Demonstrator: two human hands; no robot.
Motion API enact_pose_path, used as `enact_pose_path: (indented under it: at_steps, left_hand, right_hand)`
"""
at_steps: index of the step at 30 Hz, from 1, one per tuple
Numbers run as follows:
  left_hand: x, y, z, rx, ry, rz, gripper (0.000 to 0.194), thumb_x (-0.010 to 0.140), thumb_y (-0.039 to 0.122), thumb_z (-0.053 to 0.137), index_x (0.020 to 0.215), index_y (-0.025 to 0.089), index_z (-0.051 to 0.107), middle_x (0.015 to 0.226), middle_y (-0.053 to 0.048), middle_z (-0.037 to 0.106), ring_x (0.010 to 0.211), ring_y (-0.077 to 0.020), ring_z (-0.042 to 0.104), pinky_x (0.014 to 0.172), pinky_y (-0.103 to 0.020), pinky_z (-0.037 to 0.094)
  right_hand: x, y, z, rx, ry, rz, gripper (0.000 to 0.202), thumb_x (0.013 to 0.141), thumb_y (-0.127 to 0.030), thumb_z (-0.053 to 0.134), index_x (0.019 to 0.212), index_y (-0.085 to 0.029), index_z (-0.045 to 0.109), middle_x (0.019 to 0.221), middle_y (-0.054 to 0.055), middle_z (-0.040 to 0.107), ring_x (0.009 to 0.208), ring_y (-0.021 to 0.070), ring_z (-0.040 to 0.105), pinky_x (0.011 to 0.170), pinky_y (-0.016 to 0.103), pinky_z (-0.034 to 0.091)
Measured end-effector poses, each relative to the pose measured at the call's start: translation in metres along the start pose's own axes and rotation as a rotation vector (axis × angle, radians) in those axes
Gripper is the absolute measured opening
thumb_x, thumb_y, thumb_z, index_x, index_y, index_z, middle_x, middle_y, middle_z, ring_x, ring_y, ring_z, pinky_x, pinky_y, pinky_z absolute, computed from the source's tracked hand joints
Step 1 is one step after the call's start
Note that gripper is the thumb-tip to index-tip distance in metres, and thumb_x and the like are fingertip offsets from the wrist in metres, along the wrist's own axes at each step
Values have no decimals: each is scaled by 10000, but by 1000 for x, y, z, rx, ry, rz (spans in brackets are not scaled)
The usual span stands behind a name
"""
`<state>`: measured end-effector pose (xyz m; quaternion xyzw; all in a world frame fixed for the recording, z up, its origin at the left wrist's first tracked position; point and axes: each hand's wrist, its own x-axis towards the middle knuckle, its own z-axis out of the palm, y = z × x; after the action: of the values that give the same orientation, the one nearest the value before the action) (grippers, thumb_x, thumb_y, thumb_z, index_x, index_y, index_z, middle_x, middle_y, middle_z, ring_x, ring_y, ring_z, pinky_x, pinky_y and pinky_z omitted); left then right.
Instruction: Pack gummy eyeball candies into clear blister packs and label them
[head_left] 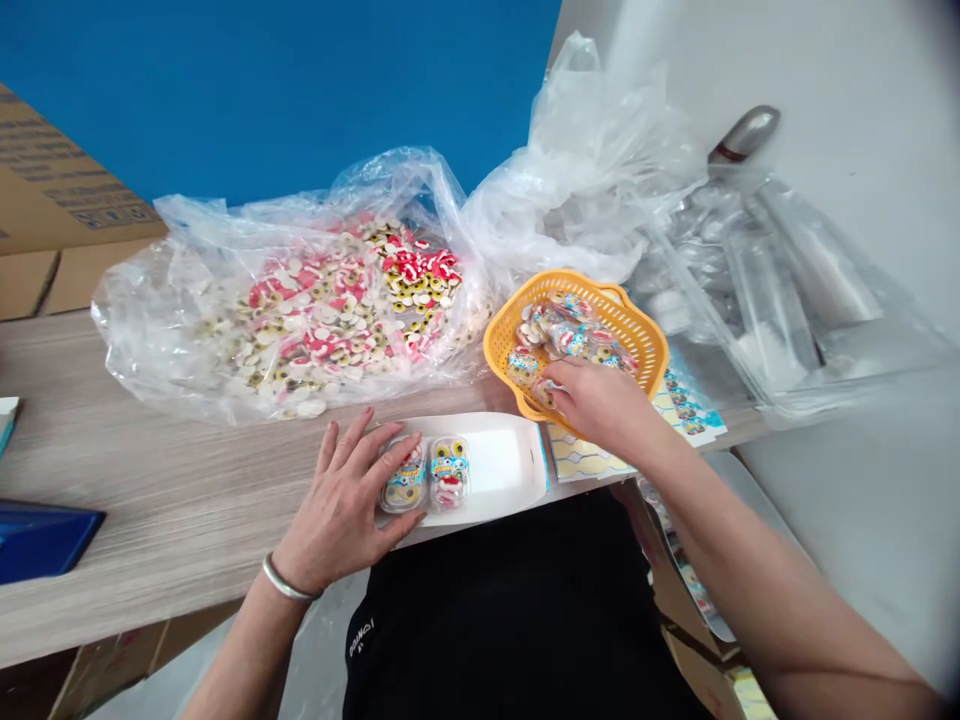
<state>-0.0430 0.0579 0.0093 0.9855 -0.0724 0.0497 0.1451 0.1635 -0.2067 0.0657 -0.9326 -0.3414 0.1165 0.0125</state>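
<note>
A white open tray (517, 470) lies near the table's front edge, with two small clear packs in its left part. My left hand (349, 500) has its fingers spread over the tray's left end and touches the left pack (405, 488). The right pack (449, 473), with a blue label and yellow and red pieces inside, sits beside it. My right hand (596, 400) reaches into a yellow basket (645, 345) of similar packs. Its fingers are pressed together at a pack (546, 392) on the basket's near left side.
A large clear bag (172, 350) of red, white and yellow pieces lies behind the tray. More plastic bags (787, 290), one with a metal scoop, stand at the right. Printed cards lie under the basket. A blue object (45, 540) and cardboard (60, 190) are at the left.
</note>
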Motion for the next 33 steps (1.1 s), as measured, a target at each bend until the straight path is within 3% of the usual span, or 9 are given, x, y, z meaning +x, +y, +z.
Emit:
enact_pose_path:
  at_steps: [3, 7, 12, 14, 16, 19, 22, 26, 33]
  left_hand:
    - [-1, -1, 0, 5, 5, 5, 651, 854, 436, 656, 1444, 218, 486, 1464, -143, 512, 1496, -404, 238, 1197, -663, 163]
    - [-2, -2, 1, -2, 4, -5, 679, 839, 467, 682, 1445, 234, 484, 1472, -142, 509, 1497, -409, 234, 1196, -664, 161]
    - [-3, -2, -1, -19, -17, -23, 725, 815, 505, 713, 1449, 237, 487, 1481, -138, 501, 1496, -412, 236, 1205, -657, 134]
    - [-3, -1, -2, -25, -25, -24, 733, 813, 518, 714, 1451, 235, 487, 1484, -139, 498, 1496, -412, 237, 1209, -655, 125]
    - [-3, -1, -2, -28, -22, -19, 735, 817, 527, 711, 1450, 229, 487, 1482, -144, 498, 1495, -410, 240, 1211, -651, 125]
    - [-4, -1, -3, -27, -1, -9, 738, 824, 541, 706, 1450, 222, 481, 1471, -151, 502, 1492, -408, 250, 1209, -655, 134]
    - [-5, 1, -5, -36, 54, 5, 717, 836, 523, 700, 1447, 225, 473, 1458, -148, 511, 1492, -400, 257, 1210, -657, 151]
    - [-4, 6, -8, -68, 149, 54, 621, 858, 410, 688, 1424, 255, 483, 1420, -120, 547, 1476, -369, 312, 1216, -642, 185]
    - [9, 15, -3, -85, 185, 154, 466, 877, 309, 689, 1328, 265, 581, 1325, -84, 637, 1415, -315, 436, 1210, -572, 281]
  right_hand:
    - [22, 24, 13, -140, -169, -82, 266, 928, -139, 538, 1156, -192, 666, 1191, 129, 673, 956, 264, 699, 742, 313, 463]
    - [31, 29, 26, -226, -160, -139, 241, 956, -175, 518, 1158, -152, 646, 1192, 156, 663, 927, 273, 700, 715, 316, 454]
    - [7, 13, -6, -150, 116, -1, 191, 969, -229, 508, 1048, -147, 662, 1030, 140, 709, 885, 268, 686, 709, 316, 435]
    - [-9, -2, -21, 65, 266, 43, 202, 961, -282, 536, 1069, -166, 660, 963, 112, 718, 841, 247, 680, 714, 313, 442]
    - [-23, -22, -23, 407, 265, 8, 229, 948, -320, 561, 1124, -205, 651, 875, 56, 722, 744, 202, 667, 675, 289, 449]
    - [-33, -54, 1, 861, 43, -23, 228, 911, -302, 588, 1117, -225, 647, 704, -19, 676, 592, 145, 602, 572, 247, 424]
    - [-31, -79, 40, 1078, -108, 61, 186, 882, -301, 604, 1031, -203, 652, 628, -48, 596, 537, 121, 542, 516, 232, 393]
    - [-29, -95, 71, 1143, -117, 115, 226, 905, -332, 585, 1089, -218, 648, 733, -36, 598, 556, 109, 554, 515, 233, 410]
    - [-29, -104, 74, 1109, -27, 143, 345, 883, -280, 607, 1214, -218, 535, 733, -54, 564, 625, 129, 585, 560, 236, 435]
